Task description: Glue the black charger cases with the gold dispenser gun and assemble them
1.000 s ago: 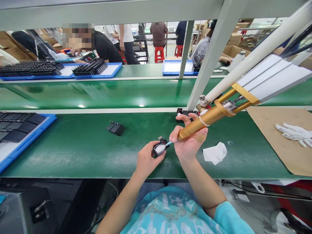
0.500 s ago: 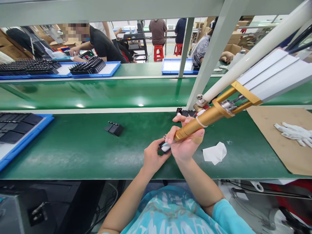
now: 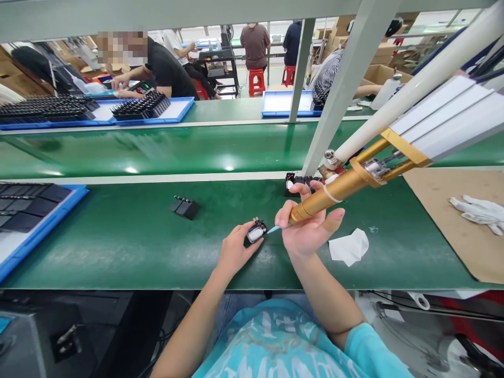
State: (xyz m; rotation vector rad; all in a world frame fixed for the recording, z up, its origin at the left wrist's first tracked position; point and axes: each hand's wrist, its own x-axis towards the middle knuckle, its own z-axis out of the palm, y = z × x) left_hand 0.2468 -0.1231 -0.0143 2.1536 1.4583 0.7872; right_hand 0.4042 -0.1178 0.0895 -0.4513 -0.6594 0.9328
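My left hand pinches a small black plug housing between thumb and fingers, over the green bench. White material shows inside its open face, and metal prongs stick up at its far side. My right hand is closed around a gold dispensing gun with a pale blue tapered nozzle. The nozzle's tip points left, right beside the housing; whether they touch I cannot tell. Behind my right fingers sit several more black housings, partly hidden. A pair of joined black housings lies to the left.
A blue-rimmed tray of black housings stands at left. A crumpled white paper lies right of my hand. White gloves rest on a cardboard sheet. A slanted metal post rises behind the gun. Co-workers sit across the line.
My hands have moved apart: the left slightly left with the housing, the right slightly right with the dispensing gun. The housing's white inside and the nozzle now show more clearly.
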